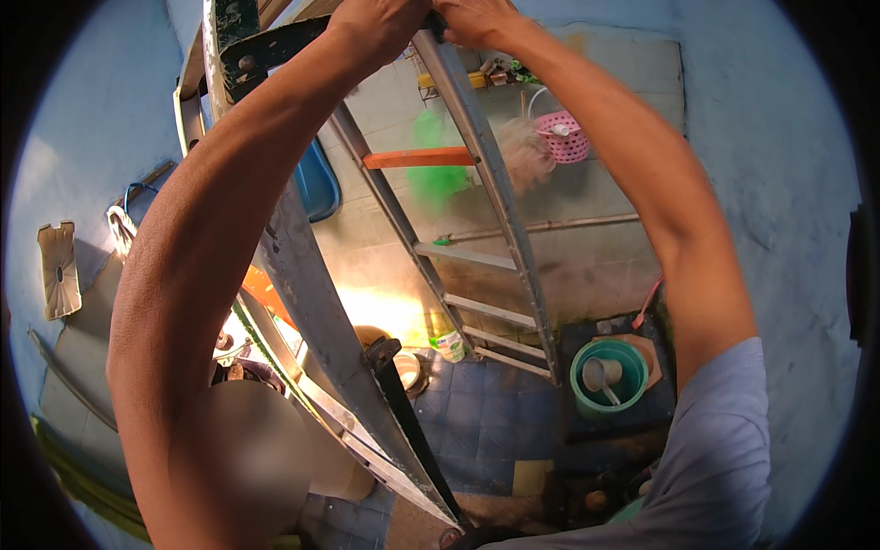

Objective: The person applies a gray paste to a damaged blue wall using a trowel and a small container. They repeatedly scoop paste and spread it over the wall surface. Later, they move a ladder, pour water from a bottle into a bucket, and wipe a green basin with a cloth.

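At upper centre, both hands (383, 22) are seemingly touching a ladder (500, 200); the frame's edge is hiding their openness and any hold.

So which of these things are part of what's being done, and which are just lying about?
In use, it seems:
metal ladder, with the left grip and right grip at its upper end

Just around:
pink perforated basket
green netting
blue plastic tub
teal bucket holding a dipper
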